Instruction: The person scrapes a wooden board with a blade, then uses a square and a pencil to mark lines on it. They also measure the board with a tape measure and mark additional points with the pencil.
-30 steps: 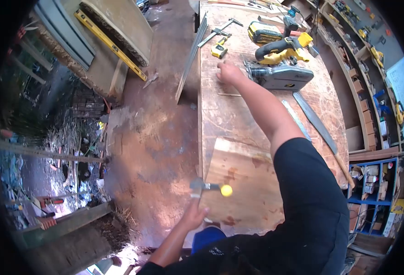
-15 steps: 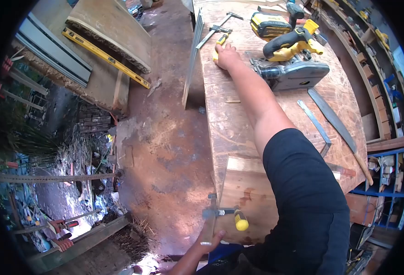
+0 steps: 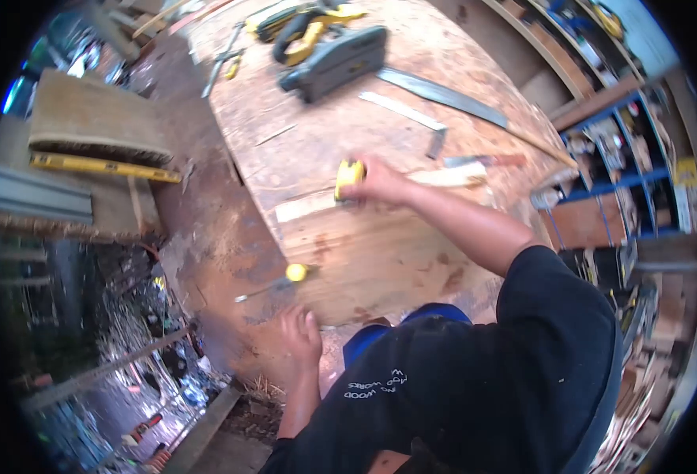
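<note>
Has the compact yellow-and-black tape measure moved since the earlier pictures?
Yes: judged against the scratched wooden workbench, the tape measure, now in the right hand, moved away from the far metal bar clamp, towards the brown wooden board.

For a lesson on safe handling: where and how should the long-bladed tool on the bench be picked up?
Probably by its wooden handle, coming from the person's right side of the bench. The long-bladed tool lies with its handle slanting toward that edge, while the broad metal blade reaches toward the power saw; gripping there should keep clear of the blade.
</note>
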Tool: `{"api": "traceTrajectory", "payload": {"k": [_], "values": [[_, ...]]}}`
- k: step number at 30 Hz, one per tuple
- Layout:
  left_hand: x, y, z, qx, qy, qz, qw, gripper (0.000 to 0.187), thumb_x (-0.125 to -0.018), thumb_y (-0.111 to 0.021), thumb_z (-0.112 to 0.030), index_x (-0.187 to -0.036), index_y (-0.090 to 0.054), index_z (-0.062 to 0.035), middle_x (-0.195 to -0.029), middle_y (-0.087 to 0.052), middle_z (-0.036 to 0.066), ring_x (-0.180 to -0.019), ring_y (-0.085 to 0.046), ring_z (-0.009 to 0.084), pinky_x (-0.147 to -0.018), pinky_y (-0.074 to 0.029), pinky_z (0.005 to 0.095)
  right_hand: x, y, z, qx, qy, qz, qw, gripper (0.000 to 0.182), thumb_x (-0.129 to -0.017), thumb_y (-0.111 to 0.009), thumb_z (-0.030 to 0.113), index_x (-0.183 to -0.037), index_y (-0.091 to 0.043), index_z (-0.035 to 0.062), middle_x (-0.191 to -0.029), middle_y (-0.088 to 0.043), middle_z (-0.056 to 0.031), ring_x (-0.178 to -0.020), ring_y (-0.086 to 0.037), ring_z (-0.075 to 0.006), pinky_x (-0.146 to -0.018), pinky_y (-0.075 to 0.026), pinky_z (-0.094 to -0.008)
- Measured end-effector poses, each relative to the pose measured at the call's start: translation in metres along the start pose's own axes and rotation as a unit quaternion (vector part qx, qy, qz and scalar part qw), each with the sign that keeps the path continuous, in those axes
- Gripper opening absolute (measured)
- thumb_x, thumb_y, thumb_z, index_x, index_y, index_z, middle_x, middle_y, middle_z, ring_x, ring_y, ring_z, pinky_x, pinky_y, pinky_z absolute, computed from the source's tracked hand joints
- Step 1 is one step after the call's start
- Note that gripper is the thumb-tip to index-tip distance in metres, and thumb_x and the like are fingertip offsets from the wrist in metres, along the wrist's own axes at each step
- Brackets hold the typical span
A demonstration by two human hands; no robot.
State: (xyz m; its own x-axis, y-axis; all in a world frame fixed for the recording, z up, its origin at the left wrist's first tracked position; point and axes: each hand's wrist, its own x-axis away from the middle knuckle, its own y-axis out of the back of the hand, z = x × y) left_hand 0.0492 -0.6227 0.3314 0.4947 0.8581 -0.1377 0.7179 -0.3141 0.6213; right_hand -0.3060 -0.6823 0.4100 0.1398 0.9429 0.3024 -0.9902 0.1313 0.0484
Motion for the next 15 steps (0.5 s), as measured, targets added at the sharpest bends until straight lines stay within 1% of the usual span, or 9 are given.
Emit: {"api": "traceTrajectory", "payload": {"k": [1,2,3,5,6,7,9,12,15], "values": [[0.002,0.0,-0.004,0.053,-0.005,0.031,0.998,0.032,-0.09,-0.057,-0.015,-0.117,-0.055,0.0012,-0.109,-0.058,0.02,-0.104,-0.057,0.0324,-0.091,-0.045,0.0398,0.039,-0.007,-0.006,-0.038,0.024,0.004,0.999,0.05,-0.072,-0.084,0.025,-0.105,-0.052,0.0049,-0.083,-0.063,-0.0052,-0.068,-0.061,-0.0104,-0.05,-0.051,-0.0244],[0.008,0.003,-0.009,0.102,-0.004,0.066,0.993,0.025,-0.09,-0.058,-0.013,-0.11,-0.059,0.0,-0.1,-0.062,0.016,-0.095,-0.061,0.0276,-0.084,-0.048,0.037,0.074,-0.009,-0.011,0.005,0.0,0.023,1.0,0.054,-0.07,-0.086,0.028,-0.103,-0.051,0.0037,-0.088,-0.063,-0.0075,-0.078,-0.062,-0.0135,-0.058,-0.053,-0.0303],[0.009,-0.009,-0.01,0.193,0.064,0.095,0.974,0.026,-0.092,-0.057,-0.017,-0.11,-0.06,0.0027,-0.094,-0.064,0.011,-0.087,-0.063,0.0216,-0.077,-0.051,0.0319,0.099,-0.015,-0.015,0.184,0.118,-0.024,0.975,0.058,-0.067,-0.086,0.032,-0.101,-0.05,0.0023,-0.094,-0.061,-0.0138,-0.088,-0.063,-0.0235,-0.071,-0.051,-0.038],[-0.013,-0.025,-0.058,0.376,0.176,0.126,0.901,0.04,-0.096,-0.054,-0.021,-0.126,-0.05,0.0053,-0.098,-0.063,0.011,-0.085,-0.063,0.0165,-0.074,-0.052,0.0273,0.129,-0.027,-0.027,0.221,0.154,-0.032,0.962,0.056,-0.068,-0.084,0.032,-0.103,-0.051,0.0031,-0.096,-0.06,-0.0155,-0.088,-0.062,-0.0286,-0.075,-0.049,-0.0399],[-0.023,-0.035,-0.073,0.412,0.19,0.138,0.88,0.038,-0.097,-0.053,-0.023,-0.124,-0.05,0.0037,-0.1,-0.063,0.012,-0.084,-0.063,0.0159,-0.073,-0.053,0.0268,0.138,-0.03,-0.03,0.268,0.197,-0.034,0.942,0.055,-0.069,-0.083,0.031,-0.104,-0.051,0.0039,-0.097,-0.059,-0.0173,-0.089,-0.061,-0.0336,-0.079,-0.048,-0.0418],[-0.029,-0.044,-0.085,0.447,0.205,0.146,0.858,0.037,-0.098,-0.052,-0.024,-0.123,-0.049,0.002,-0.101,-0.063,0.012,-0.083,-0.064,0.0153,-0.072,-0.053,0.0263,0.146,-0.036,-0.036,0.263,0.201,-0.03,0.943,0.055,-0.069,-0.083,0.031,-0.104,-0.051,0.0039,-0.097,-0.059,-0.0173,-0.089,-0.061,-0.0336,-0.079,-0.048,-0.0418],[-0.031,-0.062,-0.084,0.435,0.223,0.131,0.863,0.033,-0.097,-0.053,-0.022,-0.12,-0.05,0.0013,-0.104,-0.062,0.013,-0.085,-0.064,0.0155,-0.072,-0.054,0.0262,0.16,-0.042,-0.047,0.272,0.206,-0.043,0.939,0.051,-0.075,-0.076,0.033,-0.106,-0.051,0.0013,-0.1,-0.06,-0.0225,-0.092,-0.059,-0.04,-0.077,-0.048,-0.0431],[-0.02,-0.074,-0.1,0.422,0.244,0.12,0.865,0.02,-0.096,-0.054,-0.015,-0.111,-0.051,-0.0016,-0.103,-0.064,0.012,-0.087,-0.066,0.0171,-0.074,-0.056,0.027,0.185,-0.029,-0.051,0.248,0.179,0.013,0.952,0.048,-0.082,-0.069,0.037,-0.107,-0.051,0.0009,-0.1,-0.062,-0.0221,-0.091,-0.061,-0.039,-0.077,-0.049,-0.0442],[-0.007,-0.075,-0.113,0.382,0.259,0.236,0.855,0.023,-0.095,-0.056,-0.018,-0.109,-0.046,-0.002,-0.095,-0.065,0.016,-0.082,-0.068,0.0225,-0.072,-0.057,0.0321,0.191,-0.006,-0.063,0.206,0.064,0.105,0.971,0.049,-0.082,-0.066,0.042,-0.111,-0.055,0.0042,-0.099,-0.064,-0.0217,-0.091,-0.063,-0.0372,-0.08,-0.049,-0.0425]]}}
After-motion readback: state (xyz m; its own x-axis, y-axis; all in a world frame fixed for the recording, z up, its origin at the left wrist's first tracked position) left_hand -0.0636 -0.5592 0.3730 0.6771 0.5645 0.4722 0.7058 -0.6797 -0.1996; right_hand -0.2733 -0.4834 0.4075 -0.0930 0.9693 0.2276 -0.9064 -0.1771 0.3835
